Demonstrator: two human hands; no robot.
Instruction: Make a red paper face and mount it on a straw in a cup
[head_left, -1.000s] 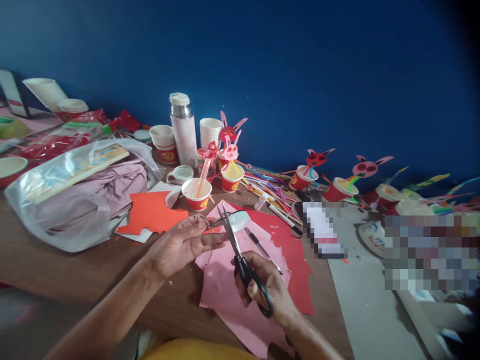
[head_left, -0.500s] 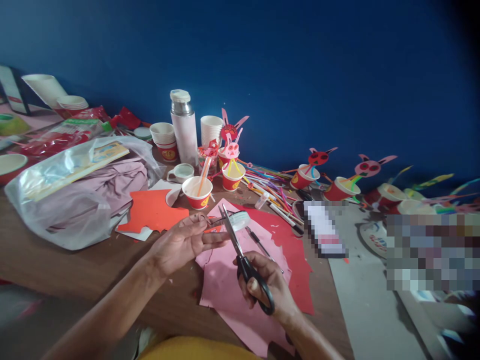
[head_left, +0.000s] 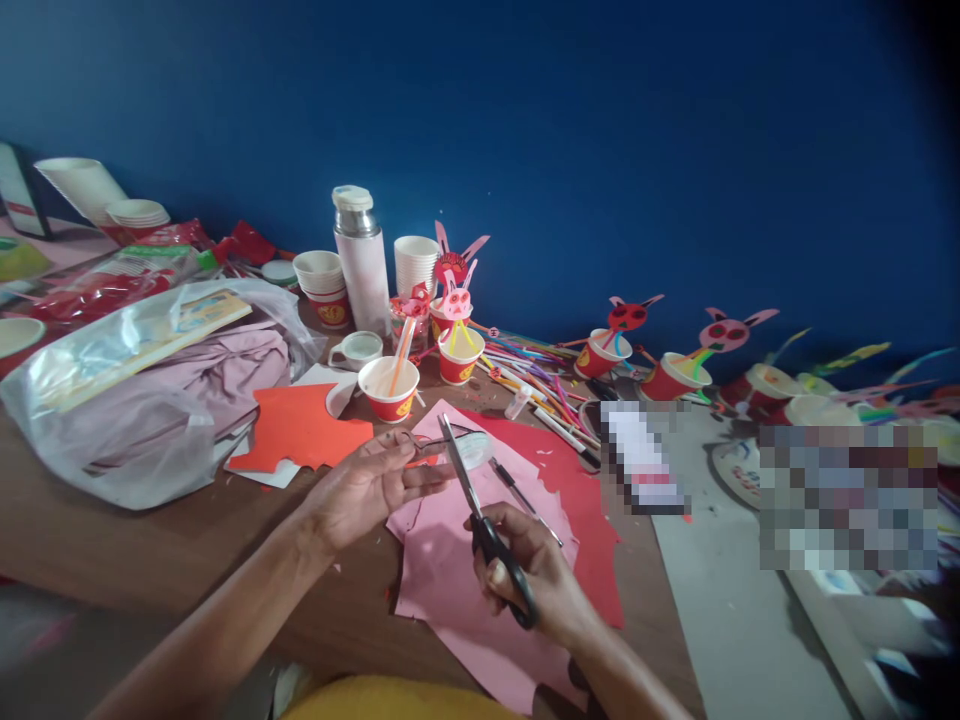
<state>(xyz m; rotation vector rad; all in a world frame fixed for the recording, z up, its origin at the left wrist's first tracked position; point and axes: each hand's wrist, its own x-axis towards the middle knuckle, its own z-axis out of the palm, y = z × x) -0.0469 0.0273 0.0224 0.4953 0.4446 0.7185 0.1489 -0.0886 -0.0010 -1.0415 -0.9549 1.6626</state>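
My right hand point(head_left: 536, 580) grips black-handled scissors point(head_left: 480, 515), whose blades point up and away toward my left fingers. My left hand point(head_left: 367, 490) pinches a small thin piece point(head_left: 420, 452) at its fingertips, right by the blade tips; I cannot make out what it is. Both hands hover over a pink paper sheet point(head_left: 465, 600) lying on red paper point(head_left: 585, 500) on the brown table point(head_left: 112, 545). A red paper cup with an orange straw point(head_left: 388, 388) stands just beyond my left hand.
A plastic bag with cloth and a book point(head_left: 150, 380) fills the left. A white flask point(head_left: 361, 262), stacked cups point(head_left: 418, 264) and cup-and-straw animal crafts point(head_left: 679, 365) line the blue wall. Loose straws point(head_left: 540, 385) and a pen point(head_left: 525, 488) lie near the paper.
Both hands hold nearly the same pose; the scissors shifted very slightly. The view drifted a little to the right.
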